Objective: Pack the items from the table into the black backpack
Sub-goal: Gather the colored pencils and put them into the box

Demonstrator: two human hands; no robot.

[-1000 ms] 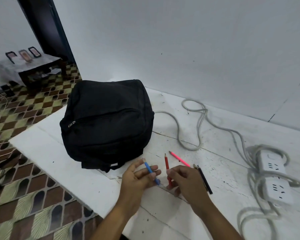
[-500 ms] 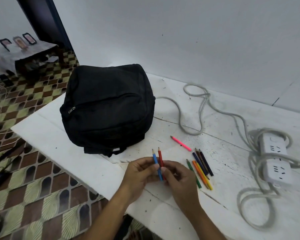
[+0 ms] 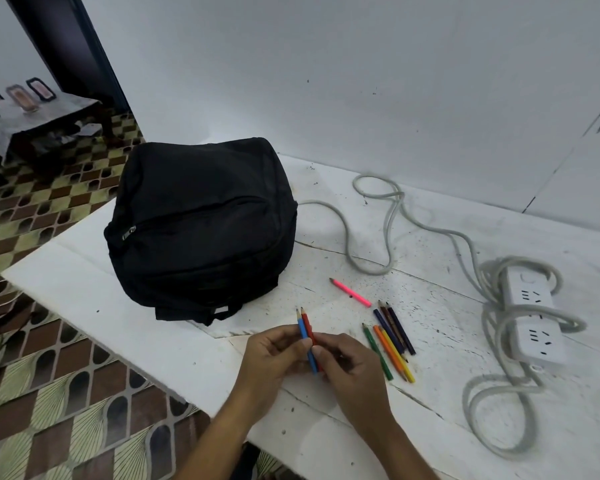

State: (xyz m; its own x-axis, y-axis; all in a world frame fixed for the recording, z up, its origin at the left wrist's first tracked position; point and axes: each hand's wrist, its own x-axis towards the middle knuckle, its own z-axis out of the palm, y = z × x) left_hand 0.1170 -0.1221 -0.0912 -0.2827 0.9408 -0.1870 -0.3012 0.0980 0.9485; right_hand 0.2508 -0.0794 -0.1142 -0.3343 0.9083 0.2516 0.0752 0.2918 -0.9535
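We see the left hand (image 3: 274, 355) and right hand (image 3: 350, 368) meeting over the desk (image 3: 125, 313), fingers of both pinched on a blue pencil (image 3: 305, 336) and red pencil (image 3: 307, 323). The black backpack (image 3: 201, 226) sits zipped just beyond; more pencils (image 3: 392, 341) lie beside the right hand.

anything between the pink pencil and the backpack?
No. In the head view the white table is bare between the pink pencil and the backpack, apart from dark specks.
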